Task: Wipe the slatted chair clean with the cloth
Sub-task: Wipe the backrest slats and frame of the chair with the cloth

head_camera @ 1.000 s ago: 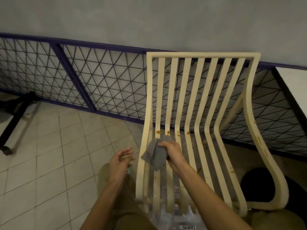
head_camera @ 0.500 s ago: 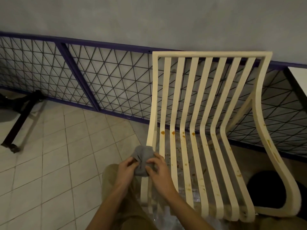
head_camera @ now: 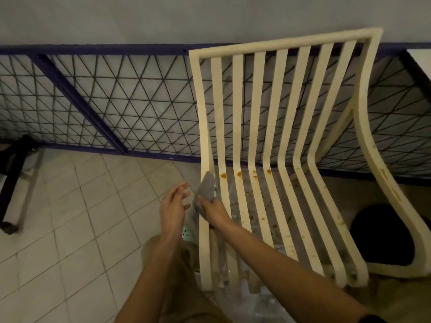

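A cream slatted chair (head_camera: 285,108) stands in front of me, its back leaning toward a mesh fence. Orange-brown stains dot the slats near the bend and along the seat. My right hand (head_camera: 213,209) grips a grey cloth (head_camera: 205,192) and holds it against the chair's leftmost slat, just below the bend. My left hand (head_camera: 173,205) hovers beside the cloth with fingers spread and relaxed, holding nothing and apart from the chair.
A dark blue framed mesh fence (head_camera: 112,108) runs along the grey wall behind the chair. Pale floor tiles (head_camera: 70,229) lie to the left, with a black stand leg (head_camera: 9,183) at the far left. A black round object (head_camera: 382,236) sits under the chair's right side.
Both hands held the cloth together half a second ago. Now my left hand has let go and opened, and my right hand has carried the cloth up onto the leftmost slat.
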